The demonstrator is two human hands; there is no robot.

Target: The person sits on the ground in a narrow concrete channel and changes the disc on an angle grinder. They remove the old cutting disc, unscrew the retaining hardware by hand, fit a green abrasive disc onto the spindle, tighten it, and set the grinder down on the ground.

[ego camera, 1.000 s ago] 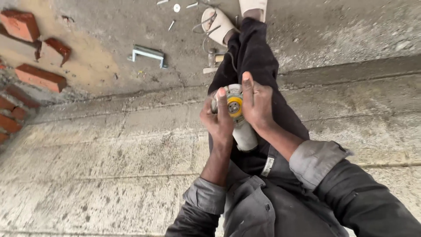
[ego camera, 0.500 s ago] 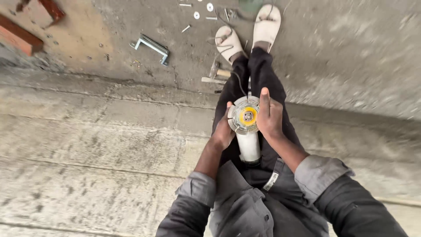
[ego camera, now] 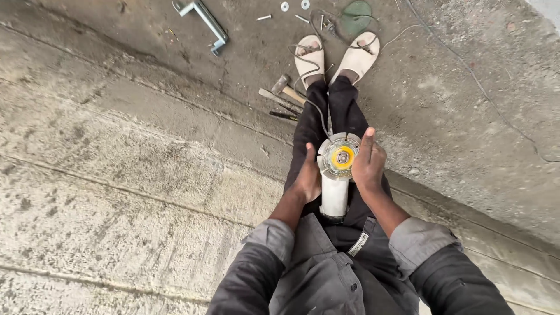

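Left hand and right hand clasped white grinder; round yellow label sat at disc centre; hammer lay on floor.

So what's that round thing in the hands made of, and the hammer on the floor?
The round disc looks like shiny grey metal, glinting around a yellow middle that may be paper or plastic. The tool's body seems smooth white plastic. The hammer appears to have a dull metal head on a pale wooden handle.
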